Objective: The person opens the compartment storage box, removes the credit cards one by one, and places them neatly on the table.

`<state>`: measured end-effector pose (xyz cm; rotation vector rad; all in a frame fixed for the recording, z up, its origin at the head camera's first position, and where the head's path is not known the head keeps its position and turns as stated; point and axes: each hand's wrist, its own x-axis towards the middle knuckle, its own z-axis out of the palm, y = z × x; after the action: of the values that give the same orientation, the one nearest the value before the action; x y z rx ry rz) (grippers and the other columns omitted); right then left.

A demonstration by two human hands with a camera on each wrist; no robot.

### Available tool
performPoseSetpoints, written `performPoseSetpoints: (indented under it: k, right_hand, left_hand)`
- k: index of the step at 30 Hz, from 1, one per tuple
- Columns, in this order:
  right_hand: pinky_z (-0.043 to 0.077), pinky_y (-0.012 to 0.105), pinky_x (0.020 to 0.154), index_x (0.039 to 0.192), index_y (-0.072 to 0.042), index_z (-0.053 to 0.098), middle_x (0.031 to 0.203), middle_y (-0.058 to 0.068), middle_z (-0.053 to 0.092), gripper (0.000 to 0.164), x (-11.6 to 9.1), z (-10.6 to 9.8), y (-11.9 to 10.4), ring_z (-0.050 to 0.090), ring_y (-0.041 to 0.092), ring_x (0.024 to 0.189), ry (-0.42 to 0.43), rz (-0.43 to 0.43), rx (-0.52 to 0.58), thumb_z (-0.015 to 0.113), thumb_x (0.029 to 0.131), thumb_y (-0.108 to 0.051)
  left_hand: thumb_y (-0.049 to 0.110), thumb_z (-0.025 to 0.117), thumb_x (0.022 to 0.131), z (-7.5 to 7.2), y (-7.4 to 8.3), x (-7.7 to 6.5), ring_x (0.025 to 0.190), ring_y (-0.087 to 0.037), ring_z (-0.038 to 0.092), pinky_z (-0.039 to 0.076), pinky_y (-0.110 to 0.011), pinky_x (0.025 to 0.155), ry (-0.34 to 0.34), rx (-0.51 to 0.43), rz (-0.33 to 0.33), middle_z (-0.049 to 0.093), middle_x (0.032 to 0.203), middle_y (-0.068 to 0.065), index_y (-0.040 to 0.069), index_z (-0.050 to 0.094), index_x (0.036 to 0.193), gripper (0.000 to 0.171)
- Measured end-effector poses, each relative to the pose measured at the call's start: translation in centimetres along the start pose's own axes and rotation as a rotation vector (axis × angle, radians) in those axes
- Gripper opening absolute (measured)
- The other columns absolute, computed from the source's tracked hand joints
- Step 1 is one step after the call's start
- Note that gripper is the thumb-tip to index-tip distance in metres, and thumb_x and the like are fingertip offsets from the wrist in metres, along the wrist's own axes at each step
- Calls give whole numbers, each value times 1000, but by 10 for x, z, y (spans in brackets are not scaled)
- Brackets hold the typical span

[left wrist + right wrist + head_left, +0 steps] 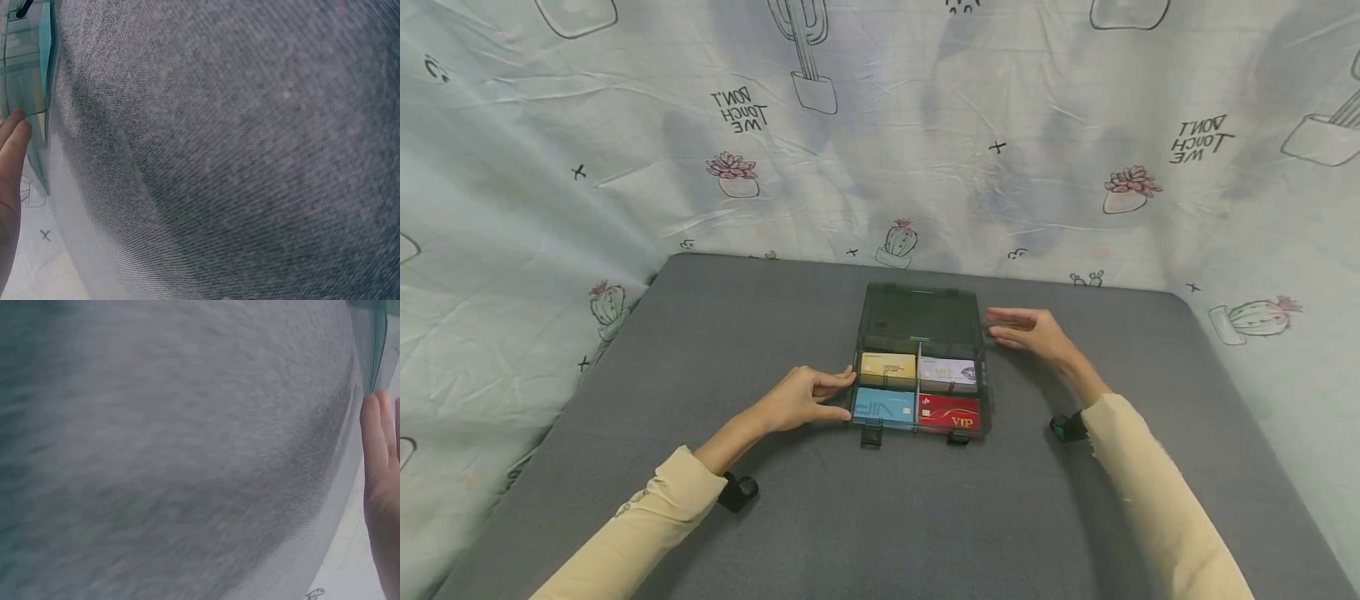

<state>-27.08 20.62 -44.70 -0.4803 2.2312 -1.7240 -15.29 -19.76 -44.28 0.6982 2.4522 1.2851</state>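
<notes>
One box [987,412], probably stiff and light
Left hand [796,400] touches it, right hand [1036,332] is by the lid [917,315], both gripping nothing; best hold its sides.

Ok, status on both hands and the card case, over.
Left hand touching card case, left side. Right hand beside opened lid, contact unclear. Cards inside. No obstruction visible.

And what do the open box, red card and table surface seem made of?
Box: probably hard, smooth plastic; its greenish walls look translucent.
Red card: perhaps plastic or coated paper; its printed face looks smooth, gloss unclear.
Table surface: likely matte cloth; the left wrist view shows a fine weave.
</notes>
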Motion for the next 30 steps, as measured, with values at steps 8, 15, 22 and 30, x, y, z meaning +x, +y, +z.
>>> performPoseSetpoints:
  k: [8, 15, 22, 30]
  right_hand:
    - [52, 38, 91, 136, 13, 45, 135, 30, 48, 51, -19, 0, -2, 62, 22, 111, 21, -69, 58, 64, 92, -4]
    - [50, 40, 92, 134, 13, 46, 135, 30, 48, 47, -35, 5, -1, 62, 23, 111, 18, -91, 104, 62, 92, -1]
    - [51, 37, 92, 133, 12, 48, 133, 26, 52, 46, -50, 13, -2, 63, 24, 110, 15, -103, 135, 63, 92, 0]
    - [51, 31, 93, 135, 9, 48, 135, 29, 48, 45, -70, 23, -7, 62, 18, 112, 25, -89, 105, 62, 93, -3]
  left_hand:
    - [14, 78, 79, -1, 2, 1, 125, -29, 49, 50, -32, 95, -1, -14, -19, 40, 144, -19, -3, 54, 132, 61]
    - [14, 78, 79, -2, 5, 2, 124, -29, 50, 50, -33, 95, 0, -17, -31, 40, 143, -19, -3, 54, 132, 61]
    - [14, 78, 79, -3, 4, 2, 124, -29, 50, 50, -31, 95, -2, -17, -25, 40, 143, -19, -3, 54, 132, 61]
    - [15, 78, 79, -4, 4, 2, 124, -29, 50, 50, -31, 95, -7, -11, -10, 40, 143, -20, -3, 53, 132, 61]
